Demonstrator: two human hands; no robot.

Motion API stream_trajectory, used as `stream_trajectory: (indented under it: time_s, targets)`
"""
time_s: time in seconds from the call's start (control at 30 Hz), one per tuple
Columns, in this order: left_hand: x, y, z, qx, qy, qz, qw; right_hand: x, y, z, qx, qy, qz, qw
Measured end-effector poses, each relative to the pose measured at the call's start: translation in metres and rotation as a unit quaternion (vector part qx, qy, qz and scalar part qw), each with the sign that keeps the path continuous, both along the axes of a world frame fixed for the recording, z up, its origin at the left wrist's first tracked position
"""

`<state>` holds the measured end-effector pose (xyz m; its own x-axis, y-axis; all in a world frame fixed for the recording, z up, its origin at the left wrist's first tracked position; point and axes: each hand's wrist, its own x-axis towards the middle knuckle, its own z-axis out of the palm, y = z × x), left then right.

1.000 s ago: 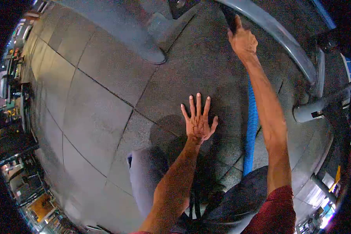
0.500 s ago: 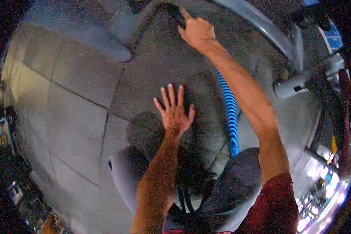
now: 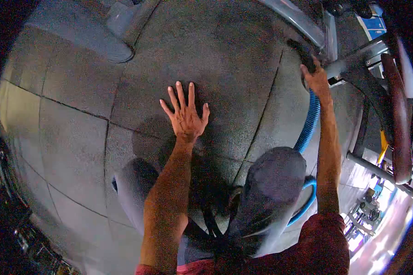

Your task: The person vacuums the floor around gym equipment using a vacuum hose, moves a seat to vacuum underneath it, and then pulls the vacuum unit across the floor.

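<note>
Both hands are low on the speckled grey rubber floor tiles (image 3: pixel 69 133): the left hand (image 3: pixel 184 114) lies flat, fingers spread, while the right hand (image 3: pixel 315 78) is closed around the black nozzle (image 3: pixel 303 49) of a blue ribbed hose (image 3: pixel 310 120), near a grey metal frame (image 3: pixel 303 20).

No legible text anywhere, only a blurred blue-and-white sign (image 3: pixel 374 24) at the upper right.

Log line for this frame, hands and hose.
left hand: flat, splayed on floor mat | right hand: grips black nozzle of blue hose | beside machine frame
</note>
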<state>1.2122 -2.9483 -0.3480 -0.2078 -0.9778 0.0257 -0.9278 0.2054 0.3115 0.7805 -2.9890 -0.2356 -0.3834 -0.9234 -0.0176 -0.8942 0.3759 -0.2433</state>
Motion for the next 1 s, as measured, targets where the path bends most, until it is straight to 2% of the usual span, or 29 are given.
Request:
stream_trajectory:
  time_s: [0.07, 0.2, 0.27, 0.47, 0.57, 0.7, 0.77, 0.83, 0.9, 1.0]
  targets:
    - [0.0, 0.0, 0.001, -0.003, -0.001, 0.0, 1.0, 0.018, 0.014, 0.025, 0.026, 0.024, 0.053, 0.998]
    - [0.0, 0.001, 0.001, -0.019, -0.007, -0.006, 1.0, 0.072, 0.057, 0.082, 0.167, -0.059, -0.052, 0.983]
    - [0.0, 0.001, 0.004, -0.017, -0.007, -0.005, 1.0, 0.096, 0.077, 0.102, 0.209, -0.143, -0.045, 0.966]
    - [0.001, 0.002, 0.0, -0.026, 0.002, -0.006, 1.0, 0.126, 0.12, 0.133, 0.287, -0.195, -0.061, 0.936]
    - [0.001, 0.0, 0.001, -0.022, -0.005, -0.007, 1.0, 0.109, 0.131, 0.13, 0.229, -0.175, -0.086, 0.954]
    - [0.0, 0.001, 0.0, -0.021, -0.008, -0.003, 1.0, 0.082, 0.101, 0.119, 0.088, -0.106, -0.061, 0.989]
    - [-0.001, 0.002, -0.003, -0.03, -0.006, -0.004, 1.0, 0.064, 0.08, 0.101, 0.099, -0.113, -0.066, 0.986]
    - [-0.003, 0.002, -0.001, -0.032, -0.008, -0.004, 0.999, 0.058, 0.062, 0.087, 0.163, -0.122, -0.091, 0.975]
    - [-0.002, 0.002, -0.001, -0.026, -0.016, -0.001, 1.0, 0.061, 0.068, 0.083, 0.143, -0.098, -0.033, 0.984]
    - [-0.001, 0.002, -0.001, -0.022, -0.006, -0.005, 1.0, 0.074, 0.1, 0.08, 0.187, -0.072, -0.051, 0.978]
